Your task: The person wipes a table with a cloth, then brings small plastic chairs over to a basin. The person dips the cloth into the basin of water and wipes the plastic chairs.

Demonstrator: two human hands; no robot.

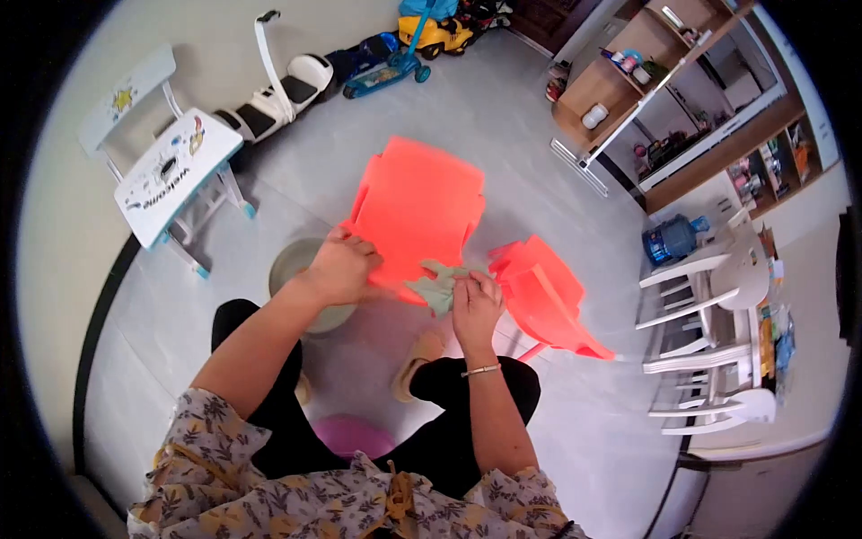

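Item: one chair (pixel 417 193) of smooth red-orange plastic, a broad, gently curved panel with rounded corners, lay in front of the seated person, above a grey tiled floor (pixel 530 171). Left hand (pixel 346 268): fingers curled over the chair's lower left edge in a close grip. Right hand (pixel 478 301): fingers pinched narrowly on a cloth (pixel 435 289), pale green, limp and crumpled, its loose folds lying against the chair's lower right edge. Just beside, to the right: a second chair (pixel 548 292), of like colour and plastic, with a curved, flaring panel and a slim leg. Partly behind the left hand and forearm: a round basin (pixel 289 260), greyish green, on the floor. Between the person's legs: a rounded pink object (pixel 355 436), smooth, mostly covered. Worn: a slim, pale bracelet (pixel 482 370) at the right wrist; a blouse (pixel 314 508) of light fabric printed with leaves, tied with a yellowish cord; plain black trousers (pixel 512 395). Left side of the room: a small white desk (pixel 184 166), flat-topped, blue-edged, lettered "welcome". Right side: white chairs (pixel 691 361) with slender bars, and a ribbed, translucent blue water bottle (pixel 669 241).
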